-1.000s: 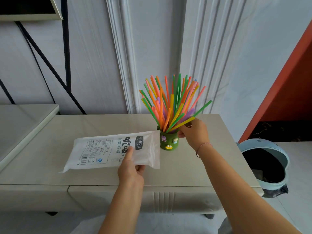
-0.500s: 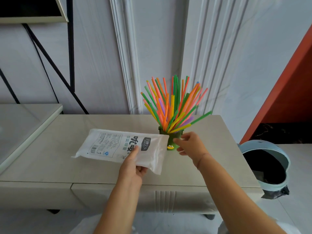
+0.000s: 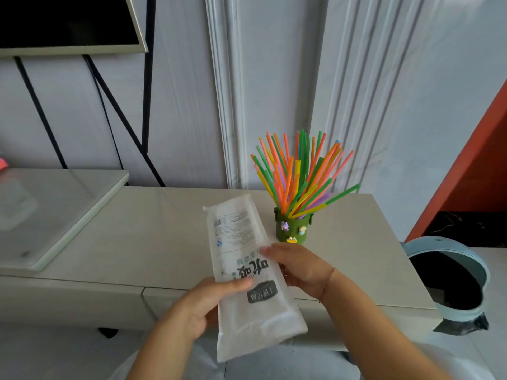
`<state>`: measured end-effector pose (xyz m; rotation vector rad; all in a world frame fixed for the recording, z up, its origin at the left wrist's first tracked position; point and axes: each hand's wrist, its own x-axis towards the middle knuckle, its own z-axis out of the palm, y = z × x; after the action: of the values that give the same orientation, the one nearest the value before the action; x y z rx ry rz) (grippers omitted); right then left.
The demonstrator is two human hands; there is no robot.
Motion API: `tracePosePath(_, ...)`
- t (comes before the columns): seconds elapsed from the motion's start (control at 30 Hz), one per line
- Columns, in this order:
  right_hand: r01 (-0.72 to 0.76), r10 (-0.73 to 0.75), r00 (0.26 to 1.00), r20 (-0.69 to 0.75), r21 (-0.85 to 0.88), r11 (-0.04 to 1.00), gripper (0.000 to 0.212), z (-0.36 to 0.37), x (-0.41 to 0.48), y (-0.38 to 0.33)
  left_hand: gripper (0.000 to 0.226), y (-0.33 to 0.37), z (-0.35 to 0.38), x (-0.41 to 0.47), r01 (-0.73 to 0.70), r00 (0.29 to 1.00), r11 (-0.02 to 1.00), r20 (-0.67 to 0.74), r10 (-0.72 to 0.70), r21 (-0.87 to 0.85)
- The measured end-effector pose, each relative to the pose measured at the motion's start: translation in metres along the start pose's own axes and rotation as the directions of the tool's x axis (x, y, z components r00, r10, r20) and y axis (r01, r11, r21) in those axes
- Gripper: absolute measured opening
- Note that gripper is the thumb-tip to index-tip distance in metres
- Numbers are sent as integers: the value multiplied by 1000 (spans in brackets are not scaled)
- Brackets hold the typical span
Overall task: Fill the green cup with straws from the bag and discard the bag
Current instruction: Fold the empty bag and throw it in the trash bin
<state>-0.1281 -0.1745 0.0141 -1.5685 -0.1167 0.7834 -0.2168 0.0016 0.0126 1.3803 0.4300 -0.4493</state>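
Far to the left of the left hand (image 3: pixel 203 305), a lower glass-topped surface (image 3: pixel 55 215) stands beside the counter (image 3: pixel 153 231), with a dark screen (image 3: pixel 65 20) above it. The left hand is over the front edge of the counter and is clamped on the bag (image 3: pixel 241 242): its thumb lies across the printed front, and its fingers go behind the plastic. The bag is white, half transparent and looks flat. It is lifted off the counter, its long side running away from the person, the far end tilted a little to the left and the near end hanging below both hands. Just to the right, the right hand (image 3: pixel 301 270) also grips the bag, at its right edge: one finger presses on the front beside the big black characters, and the others are curled behind the edge. Just beyond the right hand, the green cup (image 3: pixel 292 229) stands upright on the counter. The straws (image 3: pixel 296 182) stand in it, orange, green, yellow, pink and purple, spread like a fan; one green straw leans far to the right. Well to the right of the right hand, past the counter's end and lower, a light blue bin (image 3: pixel 444 242) with a black liner stands with its mouth open.
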Motion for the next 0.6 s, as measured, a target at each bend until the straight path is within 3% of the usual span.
tracePosePath(0.13, 36, -37, 999, -11, -18, 999, 23, 10, -13, 8, 45, -7, -8, -14, -11, 1000, 1000, -21, 11, -13)
tracePosePath(0.23, 22, -22, 999, 25, 3, 1000, 25, 11, -26, 15, 36, -8, -13, -18, -49, 986, 996, -163, 35, -79)
tracePosePath(0.33, 55, -56, 998, -33, -39, 998, 24, 11, -36, 17, 27, -10, -13, -22, -78, 968, 996, -242, 66, -37)
tracePosePath(0.5, 159, -169, 979, -114, -93, 983, 25, 7, -50, 17, 21, -13, -8, -32, -73, 985, 997, -159, 73, 6)
tracePosePath(0.6, 163, -161, 981, -103, 5, 987, 23, 4, -60, 20, 24, -15, -7, -38, -109, 990, 990, -101, 100, -88)
